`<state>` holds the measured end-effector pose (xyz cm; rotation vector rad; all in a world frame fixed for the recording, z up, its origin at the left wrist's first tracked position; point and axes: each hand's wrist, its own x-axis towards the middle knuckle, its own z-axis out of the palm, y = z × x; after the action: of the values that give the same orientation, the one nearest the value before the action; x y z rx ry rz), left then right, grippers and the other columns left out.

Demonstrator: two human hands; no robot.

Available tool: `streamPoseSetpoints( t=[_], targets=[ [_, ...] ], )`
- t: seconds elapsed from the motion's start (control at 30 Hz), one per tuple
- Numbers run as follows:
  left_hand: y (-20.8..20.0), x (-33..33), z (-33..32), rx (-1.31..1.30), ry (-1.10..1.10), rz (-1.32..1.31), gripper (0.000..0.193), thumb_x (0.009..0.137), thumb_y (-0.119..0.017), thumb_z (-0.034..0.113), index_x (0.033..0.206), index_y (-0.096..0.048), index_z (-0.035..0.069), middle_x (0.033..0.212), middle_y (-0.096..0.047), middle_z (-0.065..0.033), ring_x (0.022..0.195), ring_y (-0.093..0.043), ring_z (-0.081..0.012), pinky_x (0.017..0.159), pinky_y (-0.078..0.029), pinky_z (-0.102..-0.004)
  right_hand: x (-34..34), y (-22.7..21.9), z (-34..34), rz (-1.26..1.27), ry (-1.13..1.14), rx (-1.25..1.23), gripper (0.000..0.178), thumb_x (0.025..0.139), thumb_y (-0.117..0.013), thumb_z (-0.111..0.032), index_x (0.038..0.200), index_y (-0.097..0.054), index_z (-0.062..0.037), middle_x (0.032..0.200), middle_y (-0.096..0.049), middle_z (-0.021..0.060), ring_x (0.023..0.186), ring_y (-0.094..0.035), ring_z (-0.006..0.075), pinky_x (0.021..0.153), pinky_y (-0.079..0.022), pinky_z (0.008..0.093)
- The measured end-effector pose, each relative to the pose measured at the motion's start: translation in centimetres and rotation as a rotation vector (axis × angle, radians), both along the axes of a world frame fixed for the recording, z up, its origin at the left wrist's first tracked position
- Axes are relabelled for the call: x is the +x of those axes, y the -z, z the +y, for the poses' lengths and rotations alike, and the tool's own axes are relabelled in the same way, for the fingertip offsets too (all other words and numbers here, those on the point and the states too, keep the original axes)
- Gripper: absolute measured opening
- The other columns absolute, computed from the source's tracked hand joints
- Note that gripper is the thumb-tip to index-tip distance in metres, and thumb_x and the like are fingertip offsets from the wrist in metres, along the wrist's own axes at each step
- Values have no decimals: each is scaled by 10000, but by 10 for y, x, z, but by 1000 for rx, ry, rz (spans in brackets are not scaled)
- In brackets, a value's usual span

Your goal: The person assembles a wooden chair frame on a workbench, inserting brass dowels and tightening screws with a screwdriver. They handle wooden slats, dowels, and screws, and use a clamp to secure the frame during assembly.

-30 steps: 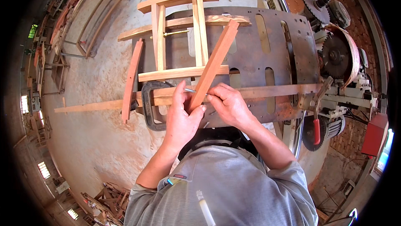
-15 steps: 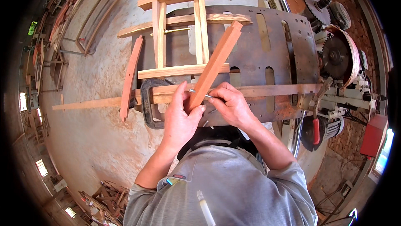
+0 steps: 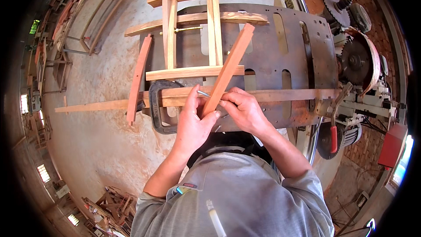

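A reddish wooden bar [image 3: 231,67] with a narrowed tip stands slantwise in front of me. My left hand [image 3: 192,122] grips its lower end, thumb and fingers on either side. A thin metal rod [image 3: 203,93] crosses the bar and sticks out on its left. My right hand [image 3: 245,111] pinches at the bar's right side, where the rod's other end is hidden by the fingertips. Behind the bar, a pale wooden frame [image 3: 195,73] lies on the metal table [image 3: 263,53]. To the left lies a slightly curved reddish wooden piece [image 3: 138,81].
A black clamp [image 3: 154,107] sits at the table's near left, by a long wooden beam [image 3: 298,94]. Toothed saw blades [image 3: 353,58] and a red-handled lever [image 3: 333,138] stand at the right. Wood scraps [image 3: 112,210] lie on the floor at lower left.
The bar has turned slightly between my hands. The rod now shows mainly on its left, and my right fingertips are closer against the bar.
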<state>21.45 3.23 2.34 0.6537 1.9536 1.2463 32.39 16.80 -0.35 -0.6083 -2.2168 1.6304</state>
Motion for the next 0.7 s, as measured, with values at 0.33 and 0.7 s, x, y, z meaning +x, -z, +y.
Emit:
streamPoseSetpoints(
  t=[0.33, 0.7],
  targets=[
    [1, -4, 0, 73, -92, -168, 698, 820, -668, -50, 1437, -344, -10, 1085, -588, -94, 969, -567, -131, 866, -476, -269, 1, 4, -1, -7, 4, 27, 114, 891, -605, -61, 928, -646, 39, 802, -591, 150, 738, -591, 294, 676, -474, 371],
    [3, -13, -7, 97, -85, -209, 502, 836, -649, -63, 1319, -525, -8, 1130, -616, -32, 991, -557, -83, 878, -456, -232, 3, 8, -2, -48, -12, 24, 119, 882, -609, -75, 934, -654, 22, 813, -596, 150, 765, -596, 309, 694, -474, 386]
  ],
)
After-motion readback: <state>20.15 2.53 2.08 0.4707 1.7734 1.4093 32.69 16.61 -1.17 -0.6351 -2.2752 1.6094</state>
